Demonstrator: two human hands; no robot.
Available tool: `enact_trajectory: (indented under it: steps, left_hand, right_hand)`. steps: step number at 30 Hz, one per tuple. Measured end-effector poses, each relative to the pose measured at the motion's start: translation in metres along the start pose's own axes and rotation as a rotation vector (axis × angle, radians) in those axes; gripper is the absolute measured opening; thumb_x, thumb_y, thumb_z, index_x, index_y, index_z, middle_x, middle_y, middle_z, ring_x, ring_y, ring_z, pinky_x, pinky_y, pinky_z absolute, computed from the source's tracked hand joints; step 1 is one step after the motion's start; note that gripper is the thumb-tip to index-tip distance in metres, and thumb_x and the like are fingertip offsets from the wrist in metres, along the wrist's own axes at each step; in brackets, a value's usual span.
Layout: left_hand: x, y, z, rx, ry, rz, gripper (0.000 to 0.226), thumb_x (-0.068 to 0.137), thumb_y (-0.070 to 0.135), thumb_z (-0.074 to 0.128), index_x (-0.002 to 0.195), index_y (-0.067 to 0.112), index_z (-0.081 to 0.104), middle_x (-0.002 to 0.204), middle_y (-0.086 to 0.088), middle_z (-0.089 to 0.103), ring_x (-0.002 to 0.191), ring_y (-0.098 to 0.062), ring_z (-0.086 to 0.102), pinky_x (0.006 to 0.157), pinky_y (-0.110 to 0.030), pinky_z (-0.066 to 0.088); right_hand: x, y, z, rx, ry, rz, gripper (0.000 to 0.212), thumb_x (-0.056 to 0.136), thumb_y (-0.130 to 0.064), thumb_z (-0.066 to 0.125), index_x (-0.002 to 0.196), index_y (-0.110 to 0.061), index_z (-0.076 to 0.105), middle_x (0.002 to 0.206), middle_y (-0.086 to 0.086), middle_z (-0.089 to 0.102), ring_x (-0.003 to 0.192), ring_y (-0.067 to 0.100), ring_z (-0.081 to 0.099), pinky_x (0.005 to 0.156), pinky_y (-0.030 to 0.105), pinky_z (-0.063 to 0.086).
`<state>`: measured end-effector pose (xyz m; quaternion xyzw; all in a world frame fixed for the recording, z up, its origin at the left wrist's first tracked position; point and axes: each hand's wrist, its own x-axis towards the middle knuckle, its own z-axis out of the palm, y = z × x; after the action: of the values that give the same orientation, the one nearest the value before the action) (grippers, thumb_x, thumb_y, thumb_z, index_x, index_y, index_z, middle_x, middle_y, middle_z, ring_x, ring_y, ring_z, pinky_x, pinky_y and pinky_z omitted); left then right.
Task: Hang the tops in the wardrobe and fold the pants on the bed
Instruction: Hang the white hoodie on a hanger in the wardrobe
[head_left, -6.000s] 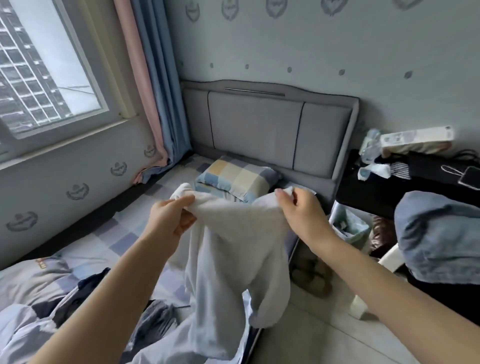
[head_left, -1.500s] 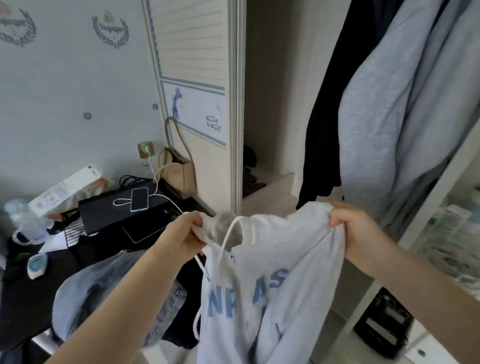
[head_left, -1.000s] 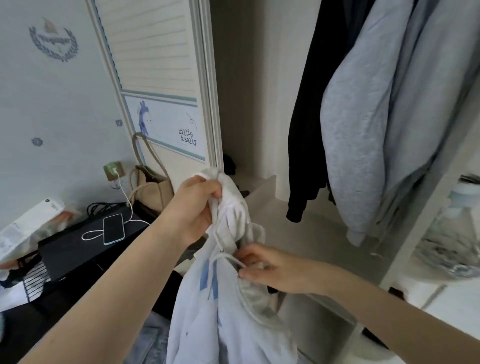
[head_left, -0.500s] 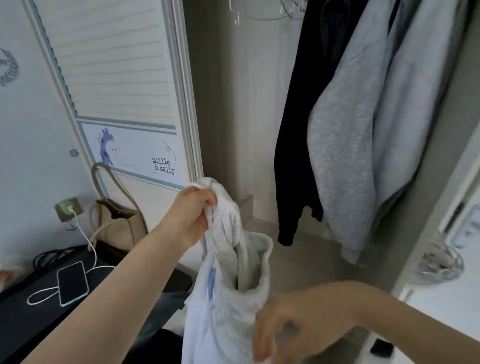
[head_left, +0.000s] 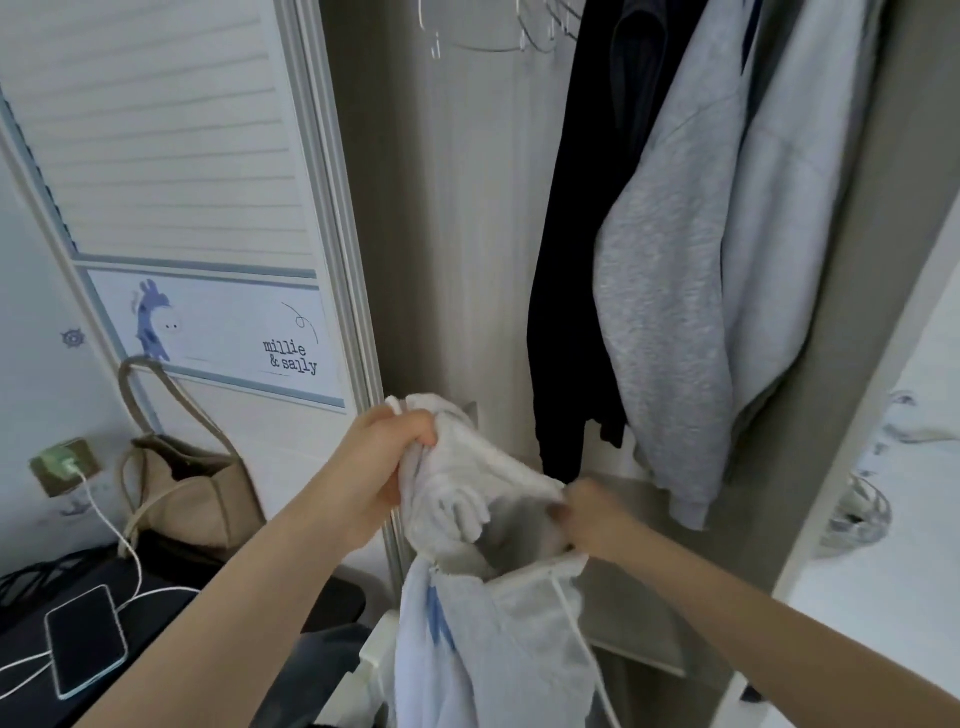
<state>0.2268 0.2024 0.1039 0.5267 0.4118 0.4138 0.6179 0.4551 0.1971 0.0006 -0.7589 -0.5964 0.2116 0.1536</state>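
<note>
Head view, left to right. On the dark counter (head_left: 31, 613) at far left lies a phone (head_left: 85, 642) on a white charging cable (head_left: 111, 525); a beige tote bag (head_left: 192, 488) leans beside the wardrobe door (head_left: 171, 130), whose panel reads "millie & sally" next to a blue giraffe drawing. The left hand (head_left: 384, 462) holds the white hoodie (head_left: 488, 613) up in front of the open wardrobe, fingers clamped on bunched fabric at its top. The right hand (head_left: 592, 519), blurred, is at the neck opening; its fingers seem to pinch the rim, though this is not certain. Blue lettering on the hoodie's front is folded and unreadable. Above, empty wire hangers (head_left: 498, 31) hang at the wardrobe's top; to the right hang a black top (head_left: 582, 260) and grey sweatshirts (head_left: 691, 312). Step in hand, by judgement: readying the hoodie for a hanger. Done well, the neck is spread open, the drawstring (head_left: 576, 623) kept clear, and one empty hanger fed through the neck before hooking on.
</note>
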Motion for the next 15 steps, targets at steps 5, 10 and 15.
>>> enact_trajectory:
  steps: [5,10,15]
  left_hand:
    - [0.011,-0.024,-0.027,0.662,0.213,-0.077,0.042,0.078,0.032,0.077,0.104,0.006,0.058,0.094,-0.009,0.068,0.083,-0.021,0.067,0.07,-0.032,0.055]
    - [0.018,-0.042,-0.03,1.165,0.039,-0.228,0.051,0.083,0.058,0.061,0.108,0.016,0.046,0.092,0.0,0.062,0.078,-0.014,0.062,0.065,-0.024,0.05]
    - [0.016,-0.023,-0.005,0.554,-0.431,-0.127,0.046,0.077,0.042,0.078,0.115,0.024,0.062,0.108,0.006,0.072,0.1,-0.011,0.069,0.095,-0.032,0.053]
  right_hand:
    - [-0.005,-0.014,-0.054,0.367,0.303,-0.054,0.019,0.094,-0.014,0.042,0.08,-0.005,0.051,0.078,0.011,0.054,0.072,0.022,0.051,0.065,0.033,0.038]
    - [-0.035,-0.051,-0.071,0.595,0.352,-0.213,0.017,0.097,-0.018,0.044,0.097,-0.003,0.051,0.083,0.003,0.049,0.074,0.012,0.045,0.063,0.025,0.035]
    - [-0.045,-0.068,-0.079,0.513,0.46,-0.369,0.012,0.096,-0.02,0.046,0.088,-0.011,0.049,0.075,0.001,0.05,0.062,0.002,0.043,0.064,0.022,0.038]
